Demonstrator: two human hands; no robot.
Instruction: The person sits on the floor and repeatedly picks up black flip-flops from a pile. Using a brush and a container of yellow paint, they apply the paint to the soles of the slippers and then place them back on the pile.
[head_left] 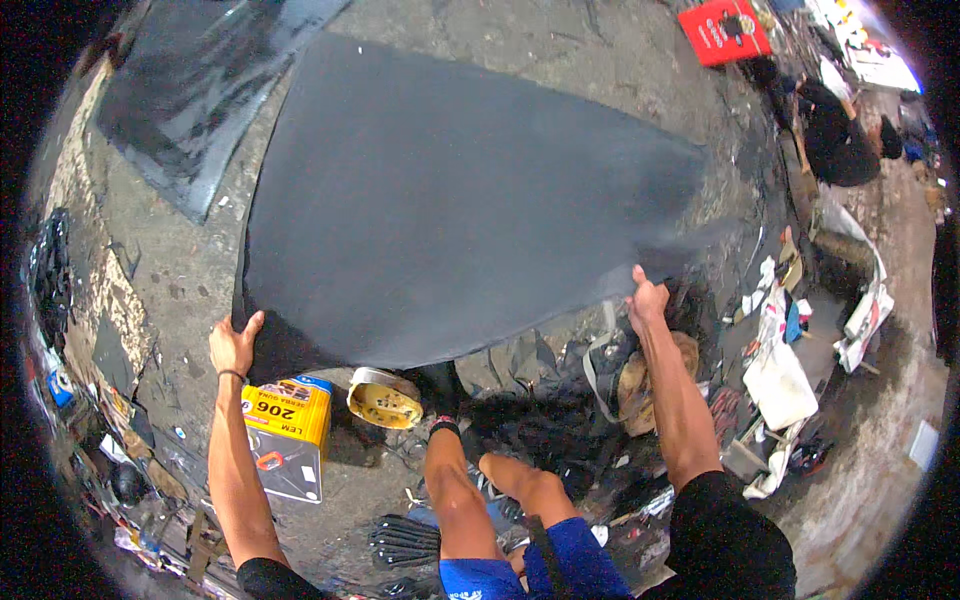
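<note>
A large dark grey sheet [450,210], flexible and matte, spans the space in front of me. My left hand [234,346] grips its near left corner, thumb on top. On the right, my right hand [647,298] pinches the near edge, thumb up and fingers folded underneath. The sheet's right end is smeared by motion. Just below my left hand stands a yellow and grey rectangular tin [290,430]. Beside the tin is a round open can [385,400] with yellowish residue inside.
Another dark, shinier sheet [190,110] lies at the upper left. A red box [724,32] sits at the far right. Scraps and white pieces [780,385] litter the right side. Black ribbed material [404,542] is near my legs, with a pale strap [597,370] by my right forearm.
</note>
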